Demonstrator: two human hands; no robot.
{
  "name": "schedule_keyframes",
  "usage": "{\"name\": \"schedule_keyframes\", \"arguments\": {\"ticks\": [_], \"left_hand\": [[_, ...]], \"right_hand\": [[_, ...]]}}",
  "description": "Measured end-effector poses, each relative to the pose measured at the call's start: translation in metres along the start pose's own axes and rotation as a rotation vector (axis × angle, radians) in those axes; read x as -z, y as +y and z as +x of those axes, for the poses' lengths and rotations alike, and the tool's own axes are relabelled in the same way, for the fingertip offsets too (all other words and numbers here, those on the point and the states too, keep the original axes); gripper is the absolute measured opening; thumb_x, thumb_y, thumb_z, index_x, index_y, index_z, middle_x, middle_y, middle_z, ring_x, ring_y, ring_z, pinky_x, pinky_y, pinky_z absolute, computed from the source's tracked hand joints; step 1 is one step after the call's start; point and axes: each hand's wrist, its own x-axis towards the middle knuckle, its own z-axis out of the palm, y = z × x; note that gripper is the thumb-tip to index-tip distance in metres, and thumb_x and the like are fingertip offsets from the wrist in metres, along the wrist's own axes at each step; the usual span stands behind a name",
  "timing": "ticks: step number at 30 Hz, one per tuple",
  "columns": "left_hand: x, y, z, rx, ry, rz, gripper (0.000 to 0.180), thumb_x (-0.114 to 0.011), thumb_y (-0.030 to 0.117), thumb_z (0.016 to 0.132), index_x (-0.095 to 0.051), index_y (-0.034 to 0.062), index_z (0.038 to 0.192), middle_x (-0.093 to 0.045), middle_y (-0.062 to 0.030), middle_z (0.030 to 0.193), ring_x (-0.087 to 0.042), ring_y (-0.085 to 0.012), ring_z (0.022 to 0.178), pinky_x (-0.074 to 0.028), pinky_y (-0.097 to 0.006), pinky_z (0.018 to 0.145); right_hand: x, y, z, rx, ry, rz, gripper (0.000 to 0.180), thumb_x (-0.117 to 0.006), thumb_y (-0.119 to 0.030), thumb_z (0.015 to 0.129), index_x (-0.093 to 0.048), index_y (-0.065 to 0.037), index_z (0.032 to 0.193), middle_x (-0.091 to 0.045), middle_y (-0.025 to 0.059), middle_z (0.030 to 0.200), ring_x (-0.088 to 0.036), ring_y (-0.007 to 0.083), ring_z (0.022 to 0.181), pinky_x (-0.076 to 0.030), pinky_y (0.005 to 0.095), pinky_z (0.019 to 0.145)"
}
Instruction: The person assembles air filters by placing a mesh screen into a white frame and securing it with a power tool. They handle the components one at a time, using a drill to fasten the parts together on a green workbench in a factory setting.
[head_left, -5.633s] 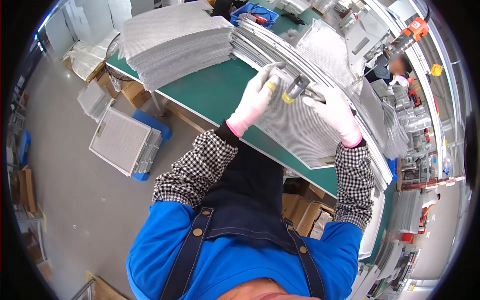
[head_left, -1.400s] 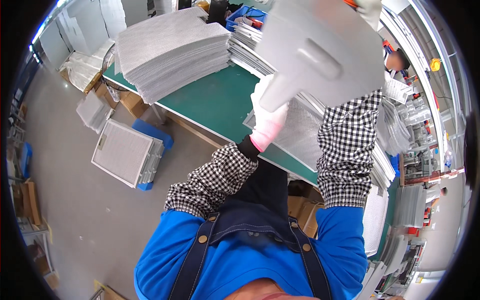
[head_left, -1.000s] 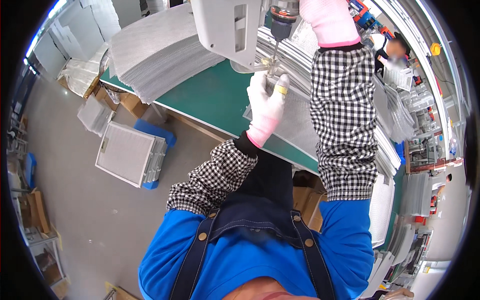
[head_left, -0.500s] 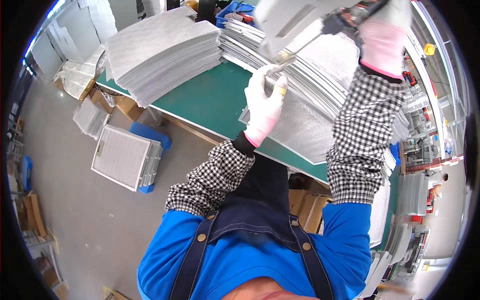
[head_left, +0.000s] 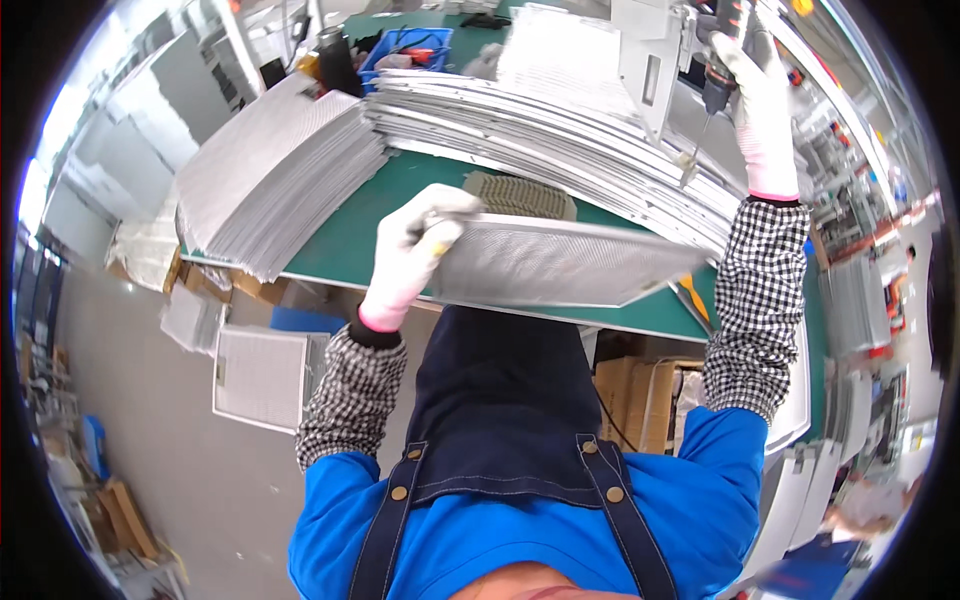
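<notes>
My left hand, in a white glove with a pink cuff, is closed on the left corner of a framed mesh panel. The panel is tilted above the front of the green table, its right end blurred. At the upper right my gloved right hand grips a power drill with a dark chuck and a long thin bit pointing down. Part of the drill body is cut off by the picture's edge. Behind the panel lies an olive ribbed bundle.
Mesh sheets are stacked high at the left. A long pile of white frames runs behind the panel. An orange-handled tool lies at the table's front right. A blue bin stands at the back; cardboard boxes sit below the table.
My left hand has moved left and raised the mesh panel off the table. My right hand has drawn the drill away to the right, apart from the left hand. The view has shifted.
</notes>
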Motion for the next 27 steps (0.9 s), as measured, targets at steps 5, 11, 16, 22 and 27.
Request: {"name": "schedule_keyframes", "arguments": {"ticks": [5,11,16,22,27], "left_hand": [[0.005,0.073,-0.014,0.012,0.367,0.335,0.043,-0.064,0.041,0.098,-0.067,0.0013,0.112,-0.069,-0.0085,0.109,-0.062,-0.0172,0.102,-0.046,-0.032,0.094],[-0.002,0.119,-0.015,-0.066,0.766,-0.236,0.037,-0.055,0.03,0.105,-0.063,0.0006,0.126,-0.063,-0.0114,0.131,-0.056,-0.02,0.124,-0.038,-0.036,0.112],[-0.027,0.148,-0.012,-0.27,0.672,-0.368,0.042,-0.061,0.041,0.096,-0.063,0.0046,0.117,-0.059,-0.0146,0.124,-0.052,-0.0289,0.12,-0.038,-0.049,0.107],[-0.056,0.158,0.002,-0.59,0.07,-0.069,0.055,-0.064,0.066,0.082,-0.058,0.0112,0.084,-0.049,-0.0048,0.089,-0.046,-0.0223,0.09,-0.035,-0.041,0.089],[-0.085,0.131,0.017,-0.597,0.003,0.201,0.051,-0.067,0.057,0.081,-0.049,0.0105,0.072,-0.036,-0.0005,0.076,-0.038,-0.017,0.075,-0.032,-0.032,0.072]], "right_hand": [[0.075,0.022,-0.048,0.055,0.036,-0.336,0.051,-0.062,-0.024,0.101,-0.05,-0.002,0.145,-0.061,0.0104,0.137,-0.055,0.0182,0.127,-0.04,0.0307,0.109],[0.009,0.053,-0.195,-0.479,-0.04,0.134,0.054,-0.044,-0.031,0.109,-0.041,0.004,0.15,-0.038,0.0204,0.158,-0.032,0.0222,0.149,-0.025,0.0364,0.123],[-0.063,0.108,-0.196,-0.537,0.126,0.25,0.039,-0.054,-0.032,0.105,-0.068,0.0,0.087,-0.053,-0.0068,0.07,-0.044,0.0068,0.066,-0.039,0.0302,0.057],[-0.142,0.094,-0.184,-0.764,-0.1,0.297,0.034,-0.06,-0.028,0.101,-0.066,0.002,0.114,-0.071,0.0125,0.105,-0.066,0.0189,0.099,-0.053,0.0313,0.087],[-0.06,0.114,-0.248,-0.278,-0.02,-0.138,0.027,-0.063,-0.021,0.094,-0.066,-0.002,0.114,-0.068,0.0176,0.108,-0.067,0.0318,0.106,-0.054,0.0387,0.092]]}}
